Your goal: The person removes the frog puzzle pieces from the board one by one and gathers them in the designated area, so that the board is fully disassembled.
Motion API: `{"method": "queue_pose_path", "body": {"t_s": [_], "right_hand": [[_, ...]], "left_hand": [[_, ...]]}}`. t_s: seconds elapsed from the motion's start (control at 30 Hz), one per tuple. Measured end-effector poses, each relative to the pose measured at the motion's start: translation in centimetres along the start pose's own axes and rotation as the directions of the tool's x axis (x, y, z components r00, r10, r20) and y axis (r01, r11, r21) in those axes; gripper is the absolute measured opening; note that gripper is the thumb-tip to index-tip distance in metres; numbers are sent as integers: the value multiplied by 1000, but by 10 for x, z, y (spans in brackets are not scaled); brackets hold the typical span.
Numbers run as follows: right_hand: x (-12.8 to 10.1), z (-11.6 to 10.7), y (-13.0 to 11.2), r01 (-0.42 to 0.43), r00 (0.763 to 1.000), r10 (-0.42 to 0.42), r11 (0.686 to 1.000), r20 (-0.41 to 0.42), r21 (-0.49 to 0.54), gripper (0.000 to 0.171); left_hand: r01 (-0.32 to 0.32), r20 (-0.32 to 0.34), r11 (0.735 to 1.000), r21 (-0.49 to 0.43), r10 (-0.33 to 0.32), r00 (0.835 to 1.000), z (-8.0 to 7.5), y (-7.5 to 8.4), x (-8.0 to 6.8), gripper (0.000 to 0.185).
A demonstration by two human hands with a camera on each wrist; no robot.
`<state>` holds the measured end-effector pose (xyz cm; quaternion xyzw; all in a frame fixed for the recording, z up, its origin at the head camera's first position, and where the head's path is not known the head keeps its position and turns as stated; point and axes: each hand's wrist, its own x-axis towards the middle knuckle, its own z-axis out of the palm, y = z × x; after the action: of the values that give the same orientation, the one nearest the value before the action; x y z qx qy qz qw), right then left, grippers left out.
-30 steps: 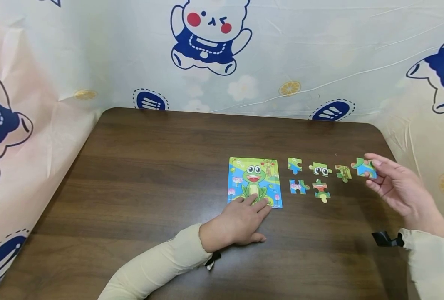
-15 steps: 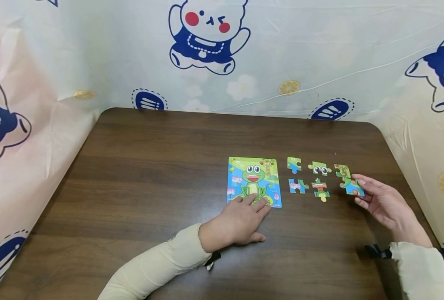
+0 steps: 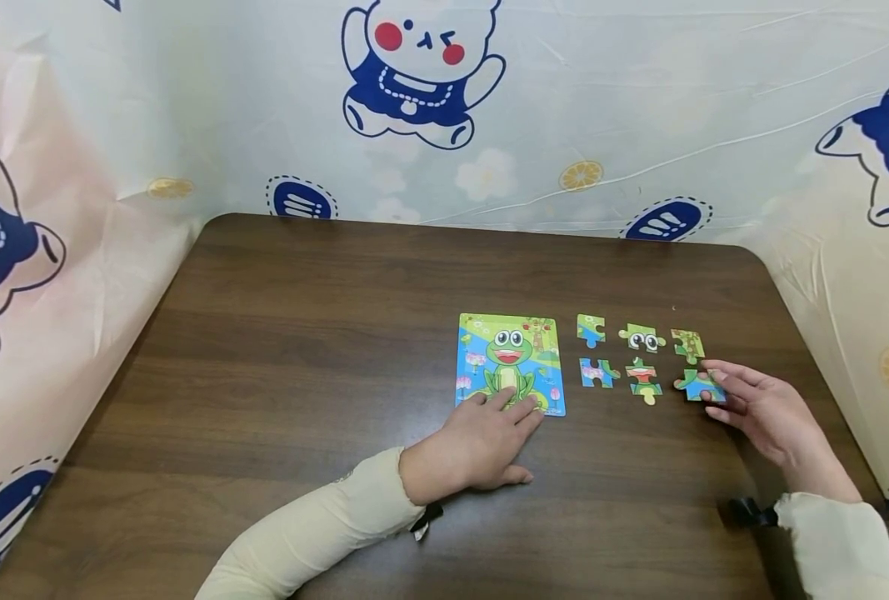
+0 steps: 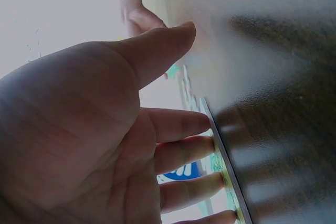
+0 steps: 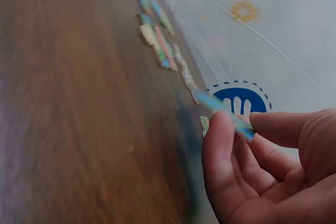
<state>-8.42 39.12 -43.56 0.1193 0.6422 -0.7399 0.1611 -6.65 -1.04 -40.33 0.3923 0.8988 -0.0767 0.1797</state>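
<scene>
My left hand (image 3: pixel 481 446) lies with spread, straight fingers on the lower edge of a square frog picture board (image 3: pixel 510 346). In the left wrist view its fingertips press the top of the thin board (image 4: pixel 224 153). On the right, my right hand (image 3: pixel 777 417) pinches a blue and green jigsaw piece (image 3: pixel 701 388) between thumb and fingers. The right wrist view shows that piece (image 5: pixel 223 109) edge-on and raised. Just beyond it lies a tree-patterned piece (image 3: pixel 687 345). Left of it is a piece with the frog's mouth (image 3: pixel 643 383).
Between board and right hand lie more pieces: one with frog eyes (image 3: pixel 642 338), a green and blue one (image 3: pixel 591 330) and one with a pink flower (image 3: pixel 598 372). The brown wooden table (image 3: pixel 302 333) is walled by a cartoon-printed curtain (image 3: pixel 264 92).
My right hand has moved left and toward me with the jigsaw piece, from right of the tree-patterned piece to just below it. My left hand stays on the board.
</scene>
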Motion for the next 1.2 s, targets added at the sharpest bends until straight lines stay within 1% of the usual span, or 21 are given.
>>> {"method": "queue_pose_path", "body": {"t_s": [0.07, 0.13, 0.2, 0.3, 0.4, 0.43, 0.53, 0.67, 0.73, 0.87, 0.97, 1.13, 1.2], "right_hand": [[-1, 3, 0, 3, 997, -13, 990, -72, -139, 21], [-1, 7, 0, 0, 992, -37, 959, -122, -283, 22], [-2, 10, -1, -1, 987, -59, 926, -147, -376, 22], [-3, 13, -2, -18, 981, -85, 853, -172, -522, 34], [-5, 14, -2, -46, 976, -92, 797, -196, -602, 50], [-5, 14, -2, -55, 974, -93, 784, -205, -619, 55], [-5, 12, -4, -54, 974, -96, 784, -206, -618, 53], [-8, 9, -7, -29, 977, -104, 803, -187, -595, 42], [-10, 8, -9, -19, 977, -111, 805, -182, -593, 37], [-11, 8, -13, -12, 977, -114, 814, -180, -581, 35], [-10, 9, -16, -14, 976, -117, 807, -183, -590, 38], [-6, 17, -17, -13, 973, -137, 768, -184, -640, 49], [-3, 23, -18, -15, 974, -136, 761, -182, -649, 53]], "left_hand": [[1, 2, 1000, -2, -1, 1000, 0, 0, 0, 80], [3, 4, 1000, -2, -3, 1000, 0, 0, 0, 80], [4, 7, 1000, -2, -4, 1000, 0, 0, 0, 80], [4, 5, 1000, 2, -4, 1000, 0, 0, 0, 80], [3, 2, 1000, 3, -3, 1000, 1, -1, 1, 80], [3, 0, 1000, 3, -3, 1000, 1, -1, 1, 81], [3, 0, 1000, 2, -3, 1000, 1, -1, 1, 81], [4, -2, 1000, 1, -4, 1000, 1, -1, 1, 81], [5, -3, 1000, 3, -5, 1000, 1, 0, 0, 81], [6, -6, 1000, 8, -6, 1000, 2, 0, 0, 81], [5, -7, 1000, 13, -5, 1000, 1, 0, 0, 81], [3, -10, 1000, 19, -3, 1000, 1, 1, -1, 81], [3, -13, 1000, 18, -3, 1000, 2, 0, -1, 81]]}}
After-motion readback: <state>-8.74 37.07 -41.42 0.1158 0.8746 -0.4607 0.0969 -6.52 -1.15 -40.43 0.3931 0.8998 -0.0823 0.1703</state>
